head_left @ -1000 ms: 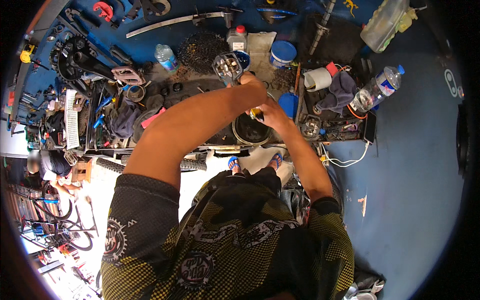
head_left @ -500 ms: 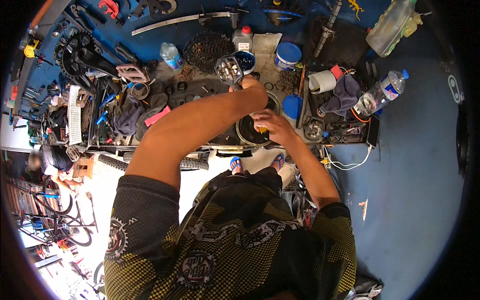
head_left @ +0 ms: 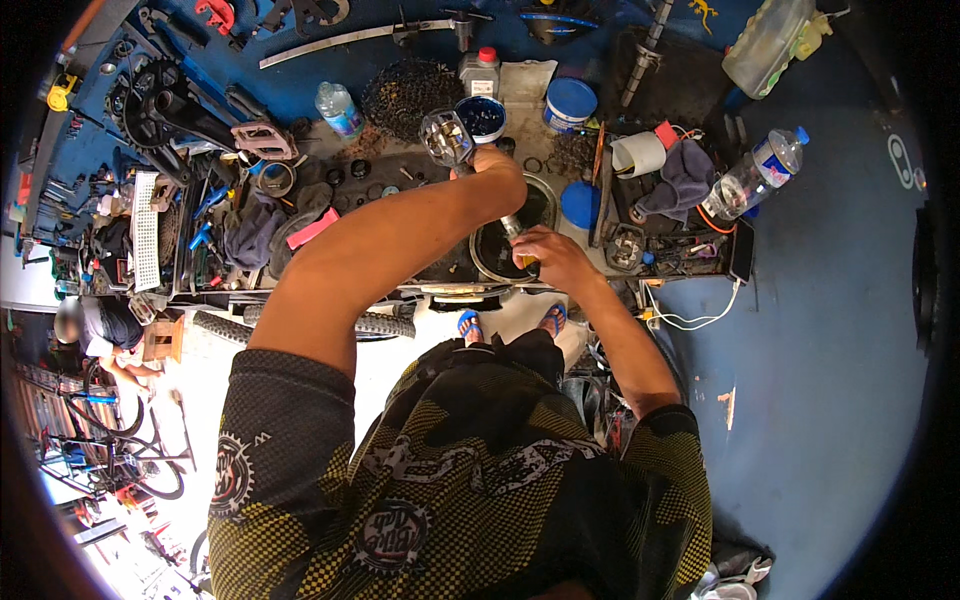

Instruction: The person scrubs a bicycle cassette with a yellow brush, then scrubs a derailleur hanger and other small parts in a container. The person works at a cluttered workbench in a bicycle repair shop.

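My left hand [head_left: 488, 163], bent back at the wrist and largely hidden by it, is closed round a bicycle pedal [head_left: 446, 138] with a metal cage body. The pedal is held above the bench, beside an open tub of dark blue stuff [head_left: 482, 118]. My right hand [head_left: 548, 256] is closed on a tool with a yellow and black handle [head_left: 530, 264]; its exact kind is unclear. A short metallic shaft [head_left: 512, 226] shows just beyond the fingers, between my two hands. Beneath them lies a round pan [head_left: 548, 192] with a pale rim and dark inside.
A blue lid [head_left: 580, 205] lies right of the pan, with a closed blue tub [head_left: 570, 105] behind. A grey bottle with red cap [head_left: 480, 72] and a plastic bottle [head_left: 340, 110] stand farther back. A cloth [head_left: 680, 180] and water bottle [head_left: 757, 178] are right. Another person [head_left: 112, 335] is far left.
My right hand has shifted slightly and the metallic shaft beyond its fingers now shows. The pedal in my left hand has turned a little. The whole view has moved slightly.
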Action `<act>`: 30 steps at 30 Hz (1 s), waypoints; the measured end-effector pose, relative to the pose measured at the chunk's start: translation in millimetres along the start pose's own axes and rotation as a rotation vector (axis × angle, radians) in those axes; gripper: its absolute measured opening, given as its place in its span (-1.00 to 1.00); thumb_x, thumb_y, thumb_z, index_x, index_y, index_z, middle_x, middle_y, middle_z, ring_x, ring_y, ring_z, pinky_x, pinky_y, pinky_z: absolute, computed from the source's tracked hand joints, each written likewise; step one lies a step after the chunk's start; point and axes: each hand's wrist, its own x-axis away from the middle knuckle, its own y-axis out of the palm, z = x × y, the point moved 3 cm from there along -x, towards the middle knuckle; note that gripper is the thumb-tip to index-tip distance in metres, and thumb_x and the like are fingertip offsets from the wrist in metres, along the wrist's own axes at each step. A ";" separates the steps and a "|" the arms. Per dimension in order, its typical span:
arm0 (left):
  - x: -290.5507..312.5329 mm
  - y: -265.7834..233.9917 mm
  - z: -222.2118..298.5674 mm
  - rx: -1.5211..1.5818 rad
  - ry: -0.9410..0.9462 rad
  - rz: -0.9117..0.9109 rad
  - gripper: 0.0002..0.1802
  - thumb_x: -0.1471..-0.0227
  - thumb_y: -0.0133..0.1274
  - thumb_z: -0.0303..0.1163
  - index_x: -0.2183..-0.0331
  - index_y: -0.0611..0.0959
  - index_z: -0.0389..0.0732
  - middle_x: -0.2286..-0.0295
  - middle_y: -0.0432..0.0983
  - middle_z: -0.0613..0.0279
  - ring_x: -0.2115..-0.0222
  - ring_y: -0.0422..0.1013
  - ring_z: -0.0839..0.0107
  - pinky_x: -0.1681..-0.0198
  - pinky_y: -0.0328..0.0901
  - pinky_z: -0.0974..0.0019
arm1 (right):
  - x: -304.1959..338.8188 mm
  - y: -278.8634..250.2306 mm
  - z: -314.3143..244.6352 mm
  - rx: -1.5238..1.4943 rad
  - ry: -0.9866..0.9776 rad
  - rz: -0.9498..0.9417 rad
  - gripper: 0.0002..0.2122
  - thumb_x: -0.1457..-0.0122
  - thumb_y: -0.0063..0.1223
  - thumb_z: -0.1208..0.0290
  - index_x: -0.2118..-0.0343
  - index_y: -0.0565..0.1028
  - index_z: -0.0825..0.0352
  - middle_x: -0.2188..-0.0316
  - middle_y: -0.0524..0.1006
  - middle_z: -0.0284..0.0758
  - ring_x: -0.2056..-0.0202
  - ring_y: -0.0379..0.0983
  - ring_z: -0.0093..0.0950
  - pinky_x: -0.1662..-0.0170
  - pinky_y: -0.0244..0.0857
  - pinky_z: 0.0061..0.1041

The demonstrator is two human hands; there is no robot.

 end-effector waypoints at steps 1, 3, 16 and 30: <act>-11.2 7.8 -0.6 -0.027 0.008 0.049 -0.35 0.11 0.48 -0.27 -0.09 0.72 -0.02 -0.06 0.63 0.24 -0.07 0.55 0.26 0.00 0.47 0.09 | -0.5 -5.4 -2.5 -0.021 0.030 0.004 -0.72 0.12 0.11 0.77 0.34 0.61 0.27 0.13 0.69 -0.23 -0.03 0.58 -0.20 -0.12 0.42 -0.18; -18.9 17.3 -5.8 0.012 -0.011 0.135 -0.37 0.10 0.47 -0.27 -0.08 0.73 -0.05 -0.08 0.62 0.23 -0.09 0.54 0.24 -0.01 0.47 0.09 | 1.2 -17.5 0.4 -0.061 0.096 0.015 -0.78 0.04 0.13 0.76 0.37 0.61 0.29 0.19 0.70 -0.23 0.00 0.60 -0.19 -0.08 0.44 -0.19; 29.5 30.2 -23.2 0.286 -0.020 0.241 -0.35 0.20 0.53 -0.24 -0.02 0.76 -0.04 -0.04 0.62 0.35 -0.02 0.55 0.37 0.08 0.46 0.15 | -7.0 22.2 16.9 -0.424 0.480 0.637 -0.89 -0.17 0.26 0.53 0.24 0.67 0.34 0.34 0.72 -0.28 0.31 0.66 -0.53 0.24 0.50 -0.49; 61.0 12.5 -19.6 0.281 -0.057 0.221 -0.46 0.11 0.45 -0.29 0.00 0.77 -0.01 -0.01 0.66 0.32 -0.01 0.56 0.35 0.11 0.47 0.12 | -1.2 11.9 1.3 -0.167 0.521 0.574 -0.84 -0.17 0.23 0.43 0.20 0.70 0.29 0.39 0.71 -0.15 0.34 0.70 -0.28 0.23 0.52 -0.37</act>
